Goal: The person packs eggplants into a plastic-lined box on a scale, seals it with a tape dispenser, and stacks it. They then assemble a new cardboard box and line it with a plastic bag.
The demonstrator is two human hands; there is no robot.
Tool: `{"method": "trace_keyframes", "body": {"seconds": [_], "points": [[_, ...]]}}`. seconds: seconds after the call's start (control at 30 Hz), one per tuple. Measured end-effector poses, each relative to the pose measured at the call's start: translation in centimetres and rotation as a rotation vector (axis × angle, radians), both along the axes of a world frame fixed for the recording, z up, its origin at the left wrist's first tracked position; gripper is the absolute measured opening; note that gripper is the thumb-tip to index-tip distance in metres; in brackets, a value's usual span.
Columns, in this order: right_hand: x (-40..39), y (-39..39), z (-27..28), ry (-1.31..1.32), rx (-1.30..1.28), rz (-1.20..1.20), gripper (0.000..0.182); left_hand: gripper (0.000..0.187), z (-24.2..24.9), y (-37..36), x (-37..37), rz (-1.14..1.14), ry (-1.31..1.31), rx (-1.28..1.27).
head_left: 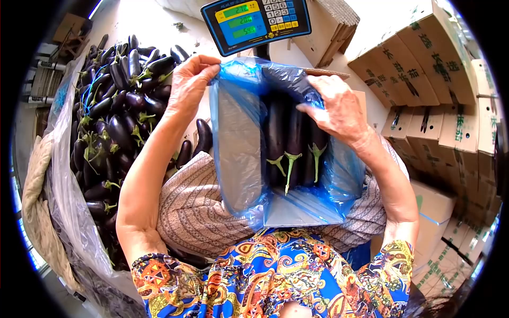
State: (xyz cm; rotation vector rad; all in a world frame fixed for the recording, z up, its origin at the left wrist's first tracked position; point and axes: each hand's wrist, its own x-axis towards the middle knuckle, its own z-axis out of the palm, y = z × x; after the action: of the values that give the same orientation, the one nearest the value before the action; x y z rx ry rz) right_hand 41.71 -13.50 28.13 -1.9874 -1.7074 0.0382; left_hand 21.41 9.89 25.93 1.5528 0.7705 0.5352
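Note:
In front of me stands an open cardboard box lined with a blue plastic bag. Several dark eggplants lie inside it side by side, green stems toward me. My left hand pinches the bag's edge at the far left corner of the box. At the far right, my right hand grips a folded part of the bag, its fingers closed over the plastic. The bag's far edge stretches between the two hands, above the eggplants.
A big heap of eggplants lies to my left, bordered by clear plastic sheeting. Behind the box is a digital scale display with lit green digits. Printed cardboard boxes are stacked on the right.

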Motion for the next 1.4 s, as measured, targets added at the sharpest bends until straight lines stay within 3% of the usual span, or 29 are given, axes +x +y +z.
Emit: {"method": "trace_keyframes", "body": {"seconds": [0.07,0.23,0.3,0.33,0.37,0.43,0.5,0.53,0.57,0.63,0.73,0.77,0.83,0.9,0.97,1.03,1.1,1.13,1.17,1.23,1.27,1.3,1.37,1.4], "points": [[-0.4,0.8,-0.4,0.042,-0.055,0.0,0.032,0.011,1.7,-0.4,-0.4,-0.035,-0.033,0.145],[-1.3,0.3,1.1,0.149,-0.041,0.092,0.023,0.01,6.1,-4.4,-1.9,-0.432,0.148,0.293],[-1.4,-1.6,0.5,0.164,0.038,0.096,0.02,0.013,6.6,-6.5,-2.7,-0.716,0.243,0.482],[-1.6,-3.4,0.2,0.133,-0.06,0.138,0.018,0.013,6.4,-8.1,-3.4,-0.927,0.258,0.547],[-2.1,-5.5,0.0,0.102,-0.157,0.179,0.016,0.012,6.9,-9.7,-3.6,-1.149,0.286,0.366],[-3.3,-9.9,-0.9,0.036,-0.561,0.358,0.013,0.019,5.8,-12.7,-4.6,-1.504,0.395,0.408],[-4.4,-12.8,0.0,0.244,-0.621,0.362,0.011,0.02,7.5,-12.0,-4.3,-1.326,0.303,0.393],[-4.5,-13.6,0.8,0.288,-0.521,0.276,0.012,0.021,8.1,-11.1,-3.9,-1.123,0.346,0.378],[-4.3,-14.0,1.7,0.29,-0.347,0.146,0.02,0.021,9.2,-10.4,-3.6,-0.874,0.395,0.302],[-3.1,-14.0,2.2,0.094,-0.107,-0.084,0.028,0.027,7.4,-8.2,-3.2,-0.584,0.353,0.512],[-1.5,-14.2,1.1,-0.235,-0.014,-0.296,0.035,0.034,5.1,-8.6,-4.5,-0.617,0.645,0.778],[-1.1,-14.6,-0.1,-0.11,-0.152,-0.351,0.037,0.04,3.9,-9.0,-5.2,-0.723,0.811,0.806],[-0.6,-15.3,-1.8,0.153,-0.427,-0.444,0.04,0.035,3.9,-10.7,-6.0,-0.853,0.967,0.721],[-1.1,-15.7,-2.2,0.444,-0.435,-0.23,0.036,0.027,2.5,-11.5,-6.7,-1.01,0.93,0.72],[-3.3,-15.1,-0.8,0.719,-0.43,0.02,0.032,0.017,2.7,-12.5,-7.0,-1.095,0.562,0.318],[-5.2,-14.5,2.7,0.642,-0.327,0.056,0.021,0.017,8.1,-15.5,-4.3,-1.058,0.65,-0.239],[-5.2,-15.0,3.6,0.807,-0.194,-0.138,0.018,0.016,9.6,-16.8,-4.1,-0.939,0.382,-0.188],[-4.4,-15.8,2.8,0.795,-0.172,-0.269,0.02,0.018,9.3,-17.1,-4.5,-0.758,0.265,-0.168],[-3.7,-16.8,2.5,0.662,-0.186,-0.323,0.027,0.03,10.1,-17.1,-4.6,-0.617,0.244,-0.089],[-3.2,-19.8,2.8,0.489,-0.379,-0.351,0.036,0.054,9.0,-16.7,-6.1,-0.356,0.243,-0.215],[-3.6,-21.3,2.4,0.507,-0.395,-0.334,0.039,0.074,8.7,-16.9,-7.4,-0.337,0.339,-0.249],[-4.3,-22.8,1.6,0.526,-0.412,-0.316,0.043,0.081,7.3,-17.5,-9.0,-0.342,0.362,-0.375],[-6.4,-24.8,1.1,0.457,-0.387,-0.256,0.046,0.081,5.3,-19.4,-11.9,-0.417,0.51,-0.323],[-7.2,-24.8,1.2,0.576,-0.477,-0.341,0.047,0.081,5.3,-20.2,-12.7,-0.388,0.517,-0.476]]}}
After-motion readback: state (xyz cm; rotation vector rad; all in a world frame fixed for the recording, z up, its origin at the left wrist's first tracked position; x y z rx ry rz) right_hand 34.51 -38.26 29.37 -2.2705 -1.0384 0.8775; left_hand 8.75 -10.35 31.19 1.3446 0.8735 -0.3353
